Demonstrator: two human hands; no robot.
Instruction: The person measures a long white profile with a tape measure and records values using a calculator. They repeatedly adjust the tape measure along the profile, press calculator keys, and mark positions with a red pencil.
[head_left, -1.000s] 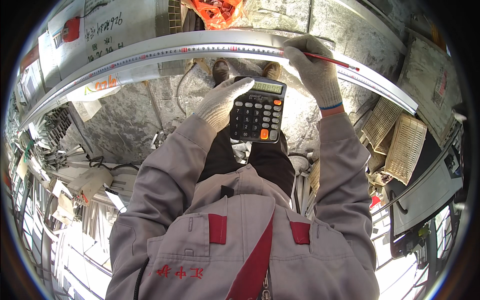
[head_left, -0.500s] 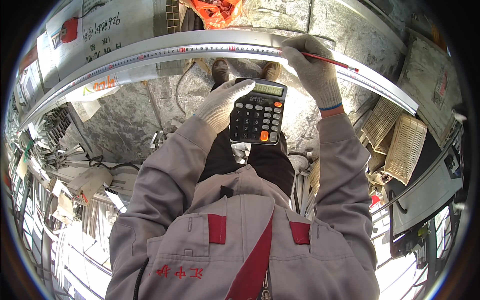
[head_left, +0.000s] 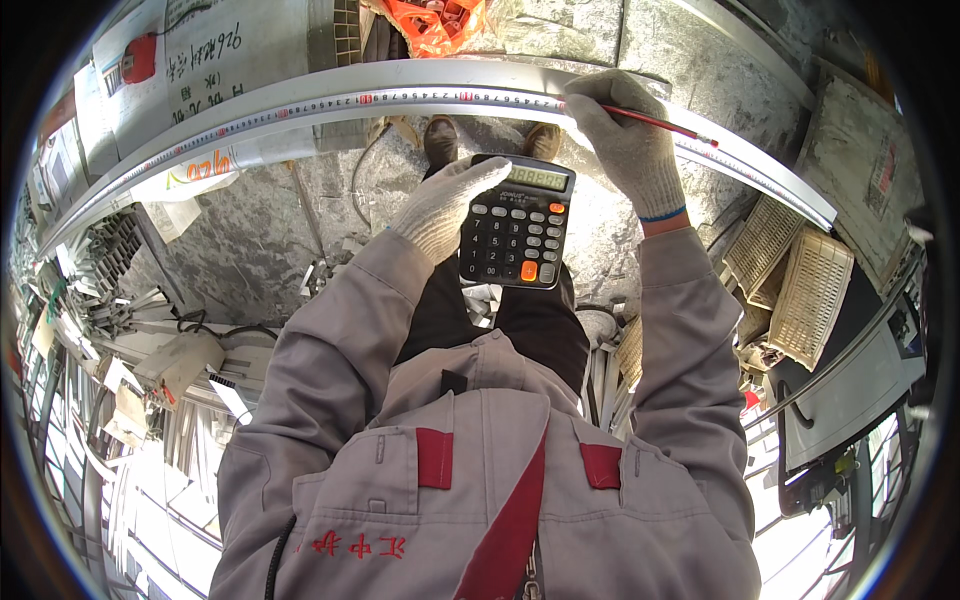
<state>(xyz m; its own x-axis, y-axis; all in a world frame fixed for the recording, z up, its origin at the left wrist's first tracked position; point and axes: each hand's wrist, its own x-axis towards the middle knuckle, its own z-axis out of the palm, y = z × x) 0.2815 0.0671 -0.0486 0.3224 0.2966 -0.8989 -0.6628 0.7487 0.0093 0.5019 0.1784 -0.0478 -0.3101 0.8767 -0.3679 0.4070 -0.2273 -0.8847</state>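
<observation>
My left hand (head_left: 445,207), in a pale knitted glove, grips a black calculator (head_left: 497,235) by its upper left side, thumb lying across the edge of the display. The calculator has grey and orange keys and faces up. My right hand (head_left: 630,145), gloved too, is closed round a red pencil (head_left: 655,122) that points left over a long pale metal profile (head_left: 470,76). Its fingertips rest at a measuring tape (head_left: 410,97) stretched along that profile. The tape's markings run left and right past the hand.
Woven baskets (head_left: 812,297) lie at the right, beside a large worn board (head_left: 862,170). An orange bag (head_left: 432,25) sits beyond the profile. Wrapped stock with handwriting (head_left: 215,65) is at the far left. Stacked metal pieces (head_left: 110,255) stand at the left.
</observation>
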